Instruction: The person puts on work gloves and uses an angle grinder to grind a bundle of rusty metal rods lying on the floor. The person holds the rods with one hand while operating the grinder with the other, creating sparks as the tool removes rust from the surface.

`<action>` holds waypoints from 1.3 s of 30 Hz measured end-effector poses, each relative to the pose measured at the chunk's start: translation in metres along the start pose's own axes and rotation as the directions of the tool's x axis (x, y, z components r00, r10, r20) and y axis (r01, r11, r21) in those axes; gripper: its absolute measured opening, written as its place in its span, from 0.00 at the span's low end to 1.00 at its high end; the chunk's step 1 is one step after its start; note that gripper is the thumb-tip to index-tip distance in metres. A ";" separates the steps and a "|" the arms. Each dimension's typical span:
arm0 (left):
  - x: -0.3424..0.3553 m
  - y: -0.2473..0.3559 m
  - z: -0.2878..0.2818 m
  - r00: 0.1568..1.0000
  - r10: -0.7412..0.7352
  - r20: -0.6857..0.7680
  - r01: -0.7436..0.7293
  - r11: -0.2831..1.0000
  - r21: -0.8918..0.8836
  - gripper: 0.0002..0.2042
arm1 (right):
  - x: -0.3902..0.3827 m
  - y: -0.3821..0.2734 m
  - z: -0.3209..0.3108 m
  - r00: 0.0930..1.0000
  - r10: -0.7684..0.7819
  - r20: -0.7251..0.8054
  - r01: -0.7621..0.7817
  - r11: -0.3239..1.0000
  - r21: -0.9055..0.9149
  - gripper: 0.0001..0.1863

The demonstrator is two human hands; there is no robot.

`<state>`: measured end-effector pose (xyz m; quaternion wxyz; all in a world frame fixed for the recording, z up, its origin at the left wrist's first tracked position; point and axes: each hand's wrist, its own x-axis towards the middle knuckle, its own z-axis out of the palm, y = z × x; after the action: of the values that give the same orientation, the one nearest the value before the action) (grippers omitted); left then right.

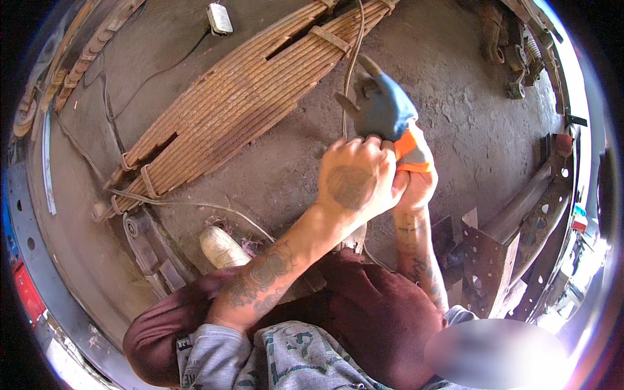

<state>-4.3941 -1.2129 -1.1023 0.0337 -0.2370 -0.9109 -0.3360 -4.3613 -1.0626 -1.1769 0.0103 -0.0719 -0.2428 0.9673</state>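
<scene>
While the left hand (357, 172) grips the orange cuff (414, 156) of the glove (392, 107), which sits partway over the right hand (420, 186), draw it evenly without twisting; whether the covered right fingers are straight cannot be told

Hands (354, 175) together, both forearms (266, 276) extended

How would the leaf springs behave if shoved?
Probably heavy: the leaf springs are many long, thick-looking leaves packed tight, apparently steel. Likely stiff, shifting as bundles rather than flexing, since clips wrap the leaves near the ends. Apt to scrape rather than roll: they lie flat on the floor, and their rusty faces look rough.
</scene>
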 end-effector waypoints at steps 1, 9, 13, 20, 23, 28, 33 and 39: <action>0.001 -0.002 0.000 0.999 0.035 0.003 -0.035 0.999 0.015 0.11 | 0.002 -0.002 -0.004 1.000 0.017 -0.026 -0.018 0.999 -0.045 0.20; -0.009 0.011 -0.019 0.986 0.165 -0.036 -0.167 0.982 -0.090 0.09 | -0.011 -0.003 -0.011 0.977 -0.114 -0.179 0.040 0.926 -0.375 0.16; -0.010 0.010 -0.014 0.981 0.195 0.002 -0.194 0.979 -0.063 0.09 | -0.014 -0.002 -0.020 0.969 -0.203 -0.142 0.115 0.876 -0.468 0.20; -0.032 0.030 0.008 0.955 0.228 0.188 -0.247 0.965 0.084 0.08 | -0.016 0.008 -0.016 0.951 -0.248 -0.186 0.126 0.857 -0.500 0.24; -0.027 0.041 0.007 0.957 0.219 0.188 -0.243 0.963 0.115 0.09 | -0.014 0.002 -0.012 0.950 -0.241 -0.200 0.123 0.874 -0.470 0.24; -0.021 0.022 0.011 0.988 0.137 0.074 -0.134 0.990 -0.045 0.08 | -0.001 0.005 -0.007 0.964 -0.182 -0.196 0.103 0.929 -0.355 0.25; -0.019 0.026 -0.002 0.945 0.198 0.262 -0.246 0.955 0.167 0.08 | 0.034 -0.007 0.003 0.983 -0.119 -0.141 0.090 0.976 -0.197 0.25; -0.017 0.033 -0.003 0.940 0.313 0.135 -0.323 0.944 0.061 0.07 | 0.057 -0.025 0.019 0.992 -0.056 -0.116 0.052 0.998 -0.035 0.26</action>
<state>-4.3638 -1.1995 -1.0841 0.0412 -0.3998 -0.8740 -0.2730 -4.4211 -1.0461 -1.1565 0.0496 -0.1219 -0.2589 0.9569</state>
